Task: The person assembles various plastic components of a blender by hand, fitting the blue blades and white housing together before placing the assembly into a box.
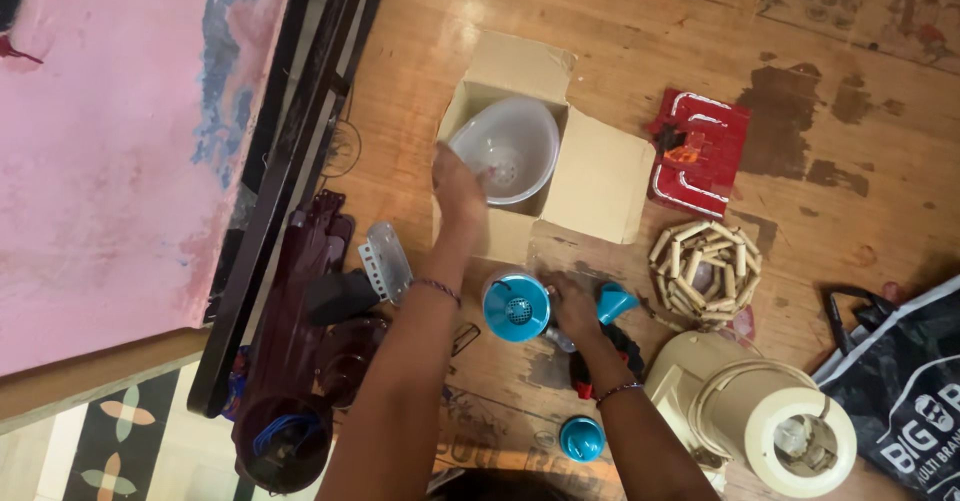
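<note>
The person crouched over a wooden floor [620,51] strewn with kitchen-appliance parts. The left hand [458,189] reached into an open cardboard box [595,176], fingers closed around the near rim of a translucent white bowl [507,146] that sat inside the box, tilted a little toward the hand. The right hand [572,306] rested lower down, fingers curled on a blue funnel-shaped part [517,307] with a perforated centre, which lay on the floor just in front of the box; how firmly it was gripped could not be told. A second blue piece [614,302] lay just beside that hand, and a small blue cap [581,438] sat nearer the person. To the right stood a cream appliance base [745,411] on its side, a round trivet of wooden rods [705,272], a red packet [700,151] and a dark carry bag [900,391]. To the left lay dark maroon plastic parts [300,341] and a clear ribbed piece [385,261]. As it looked, only the bowl was in the box; the blue parts, the base and the rest lay outside it.
</note>
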